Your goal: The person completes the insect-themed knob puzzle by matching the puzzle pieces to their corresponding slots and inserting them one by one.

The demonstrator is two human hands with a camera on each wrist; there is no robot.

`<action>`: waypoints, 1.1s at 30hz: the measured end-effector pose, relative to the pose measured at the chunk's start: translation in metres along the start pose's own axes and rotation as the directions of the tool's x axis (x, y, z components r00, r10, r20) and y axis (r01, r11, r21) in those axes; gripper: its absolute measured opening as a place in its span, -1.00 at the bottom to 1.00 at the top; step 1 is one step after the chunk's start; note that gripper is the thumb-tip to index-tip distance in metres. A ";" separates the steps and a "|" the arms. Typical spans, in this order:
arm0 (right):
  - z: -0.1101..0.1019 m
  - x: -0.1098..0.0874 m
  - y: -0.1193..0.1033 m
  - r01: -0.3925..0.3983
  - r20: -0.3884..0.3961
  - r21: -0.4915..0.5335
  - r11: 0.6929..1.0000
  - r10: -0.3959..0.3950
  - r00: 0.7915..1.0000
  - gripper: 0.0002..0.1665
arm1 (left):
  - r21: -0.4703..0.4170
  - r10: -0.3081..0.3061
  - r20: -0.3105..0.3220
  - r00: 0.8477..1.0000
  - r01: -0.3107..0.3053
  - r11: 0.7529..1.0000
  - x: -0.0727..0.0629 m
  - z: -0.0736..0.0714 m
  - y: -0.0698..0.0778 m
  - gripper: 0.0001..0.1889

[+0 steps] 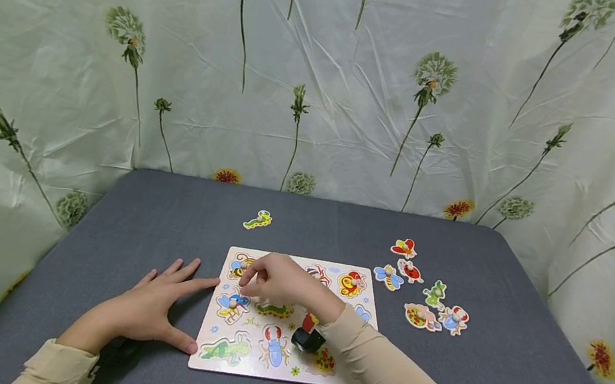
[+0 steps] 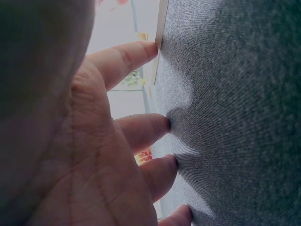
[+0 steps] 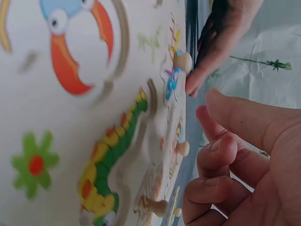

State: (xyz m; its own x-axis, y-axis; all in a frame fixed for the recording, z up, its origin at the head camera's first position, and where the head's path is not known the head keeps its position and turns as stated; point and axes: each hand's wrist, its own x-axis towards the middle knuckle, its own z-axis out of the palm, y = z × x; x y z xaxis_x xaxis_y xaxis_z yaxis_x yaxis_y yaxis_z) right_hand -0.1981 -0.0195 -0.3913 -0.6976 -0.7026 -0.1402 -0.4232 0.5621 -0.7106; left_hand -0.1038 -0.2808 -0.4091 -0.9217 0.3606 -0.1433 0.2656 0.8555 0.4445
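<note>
A pale wooden insect puzzle board (image 1: 237, 369) lies flat on the table. My left hand (image 1: 156, 306) has its fingers spread on the cloth, index finger and thumb touching the board's left edge. Over the board's upper left hovers my right hand (image 1: 281, 280), fingers loosely curled, with nothing seen between thumb and index finger. Near its fingertips is a blue-winged insect piece (image 1: 232, 305), whose wooden knob (image 3: 182, 62) shows in the right wrist view. A bee piece (image 1: 239, 266) and a red-and-yellow butterfly piece (image 1: 352, 284) sit in the top row. A printed caterpillar recess (image 3: 110, 162) holds no piece.
Right of the board lie several loose pieces, among them a ladybird (image 1: 410, 271), a blue-winged bee (image 1: 388, 277) and a green insect (image 1: 435, 294). A green caterpillar piece (image 1: 258, 220) lies behind the board. A flowered curtain (image 1: 354, 125) hangs beyond the dark table (image 1: 171, 211).
</note>
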 end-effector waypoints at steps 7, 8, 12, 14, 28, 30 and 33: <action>-0.011 0.006 0.002 -0.042 -0.019 -0.006 0.999 0.042 0.999 -0.89 | 0.004 -0.002 0.001 1.000 0.002 1.000 0.001 0.001 -0.001 0.22; -0.013 0.008 0.003 -0.043 -0.022 -0.014 0.999 0.043 0.999 -0.89 | 0.004 -0.003 0.001 1.000 0.003 1.000 0.001 0.001 -0.001 0.22; -0.019 0.014 0.010 -0.032 -0.031 -0.020 0.999 0.031 0.999 -0.87 | 0.002 -0.006 0.007 1.000 0.006 1.000 0.001 0.000 -0.001 0.22; -0.023 0.018 0.013 -0.025 -0.033 -0.007 1.000 0.025 0.999 -0.87 | 0.001 -0.006 0.008 1.000 0.006 1.000 0.001 0.000 -0.001 0.22; -0.047 0.042 0.019 -0.081 -0.104 0.064 0.995 0.087 0.991 -0.80 | -0.012 -0.002 0.006 1.000 0.002 1.000 -0.001 0.000 0.000 0.22; -0.049 0.046 0.020 -0.079 -0.119 0.055 0.995 0.086 0.989 -0.80 | -0.009 -0.001 0.005 1.000 0.001 1.000 0.000 0.000 -0.001 0.22; -0.050 0.053 0.020 -0.075 -0.149 0.048 0.996 0.081 0.986 -0.79 | -0.012 -0.004 0.007 1.000 0.004 1.000 0.000 0.000 0.000 0.23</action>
State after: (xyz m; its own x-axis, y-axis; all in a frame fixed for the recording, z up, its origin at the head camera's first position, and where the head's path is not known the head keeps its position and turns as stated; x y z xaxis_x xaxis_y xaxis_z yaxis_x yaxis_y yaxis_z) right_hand -0.2724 -0.0234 -0.3785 -0.8078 -0.5820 -0.0934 -0.3415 0.5912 -0.7307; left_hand -0.1034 -0.2811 -0.4092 -0.9206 0.3601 -0.1512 0.2589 0.8524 0.4542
